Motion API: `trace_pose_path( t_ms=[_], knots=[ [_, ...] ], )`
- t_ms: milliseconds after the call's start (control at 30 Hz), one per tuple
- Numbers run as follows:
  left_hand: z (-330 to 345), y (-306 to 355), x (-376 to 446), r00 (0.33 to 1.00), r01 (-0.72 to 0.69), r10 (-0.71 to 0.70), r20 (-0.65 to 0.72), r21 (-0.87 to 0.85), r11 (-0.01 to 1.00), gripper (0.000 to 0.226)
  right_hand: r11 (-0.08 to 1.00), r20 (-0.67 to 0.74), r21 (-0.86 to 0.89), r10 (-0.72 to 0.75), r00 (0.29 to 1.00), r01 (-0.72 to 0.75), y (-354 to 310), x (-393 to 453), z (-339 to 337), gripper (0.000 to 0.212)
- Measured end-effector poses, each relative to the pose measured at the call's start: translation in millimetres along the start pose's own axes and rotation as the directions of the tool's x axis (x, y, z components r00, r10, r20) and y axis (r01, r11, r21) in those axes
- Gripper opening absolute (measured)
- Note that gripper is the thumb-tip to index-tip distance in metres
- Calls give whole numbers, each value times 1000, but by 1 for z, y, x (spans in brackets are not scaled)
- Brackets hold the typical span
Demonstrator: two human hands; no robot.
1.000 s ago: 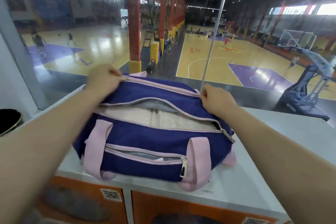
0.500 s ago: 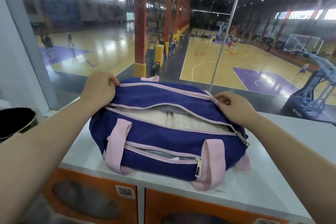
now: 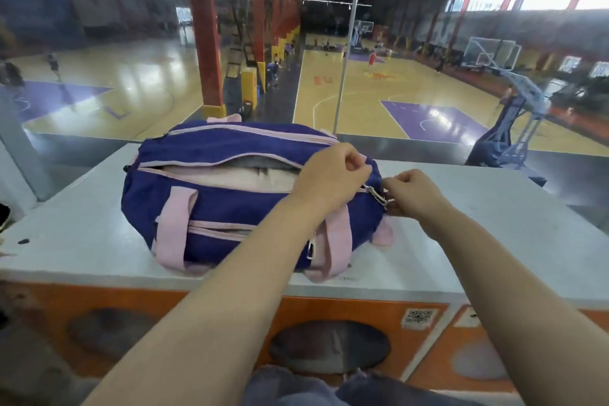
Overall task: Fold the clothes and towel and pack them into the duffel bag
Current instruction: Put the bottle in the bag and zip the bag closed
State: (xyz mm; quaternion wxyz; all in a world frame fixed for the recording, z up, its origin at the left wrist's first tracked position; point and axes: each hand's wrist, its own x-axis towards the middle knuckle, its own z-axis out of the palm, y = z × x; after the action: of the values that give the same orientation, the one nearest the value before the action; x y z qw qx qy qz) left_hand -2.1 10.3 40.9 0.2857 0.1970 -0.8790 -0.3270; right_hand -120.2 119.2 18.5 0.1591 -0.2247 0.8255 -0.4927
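1. Head view: the right hand [image 3: 417,193] pinches the zipper pull [image 3: 379,195]; the left hand [image 3: 329,171] grips the fabric beside it.
2. The duffel bag [image 3: 230,194] lies on the white counter [image 3: 478,224], its top open over the folded clothes [image 3: 237,176].
3. Packing looks finished; next, I think, draw the zipper leftward while holding the fabric tight.

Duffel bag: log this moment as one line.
duffel bag main zip open | folded clothes inside | left hand pinching bag fabric | right hand on zipper pull
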Motion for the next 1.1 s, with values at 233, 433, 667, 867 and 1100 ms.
trace_pose_path(
  t_ms=[233,433,667,867,1100],
  knots=[
    [58,-24,-42,981,-120,137,-140,126,985,16,941,206,259,165,965,-216,1,-18,5,24],
    [62,-31,-48,984,-80,80,-162,8,997,24,856,279,402,224,934,-326,7,-17,6,30],
    [60,-31,-48,975,12,-43,-217,-141,990,10,980,-77,-181,-96,992,81,6,-3,19,45],
    [35,-30,-51,932,61,-199,-303,-410,910,20,771,163,-436,-440,883,464,-2,6,30,62],
    [28,-35,-47,948,111,-165,-272,-203,973,48,649,46,-685,-415,908,332,-22,-2,35,30]
  ],
)
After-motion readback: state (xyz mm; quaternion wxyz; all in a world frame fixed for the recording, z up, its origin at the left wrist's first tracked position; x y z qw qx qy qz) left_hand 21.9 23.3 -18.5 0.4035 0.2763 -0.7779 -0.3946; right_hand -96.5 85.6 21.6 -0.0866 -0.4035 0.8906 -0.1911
